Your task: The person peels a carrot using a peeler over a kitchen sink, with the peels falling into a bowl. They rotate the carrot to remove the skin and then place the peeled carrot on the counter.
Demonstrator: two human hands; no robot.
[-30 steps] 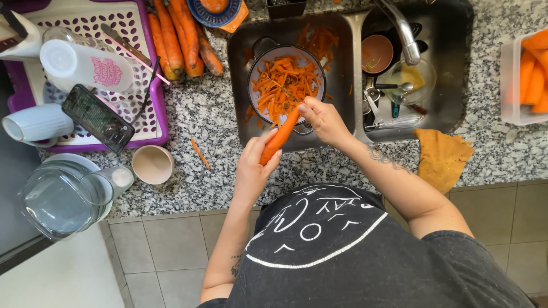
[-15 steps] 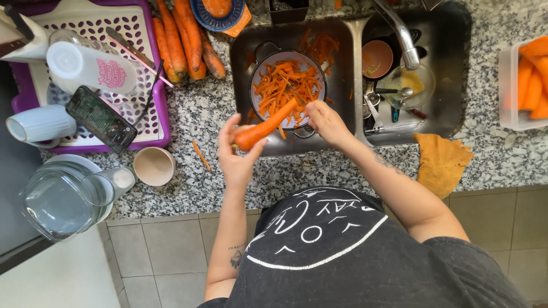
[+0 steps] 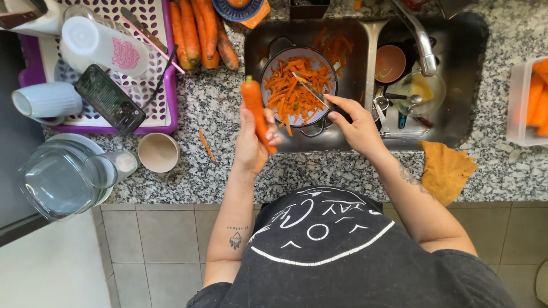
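While the left hand point(image 3: 251, 142) is gripping a carrot point(image 3: 257, 114) upright over the tabletop point(image 3: 217, 102), the right hand point(image 3: 357, 122) is closing its fingers on a peeler point(image 3: 310, 90) above the colander point(image 3: 297, 85).

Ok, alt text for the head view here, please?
Seen from above, a person's left hand holds a carrot upright, while the right hand holds a peeler over a bowl of carrot peelings in the sink.

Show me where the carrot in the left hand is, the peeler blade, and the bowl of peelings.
carrot point(image 3: 253, 104): head view, upper body above the fingers.
peeler blade point(image 3: 308, 87): head view, middle of the blade.
bowl of peelings point(image 3: 270, 64): head view, left rim.
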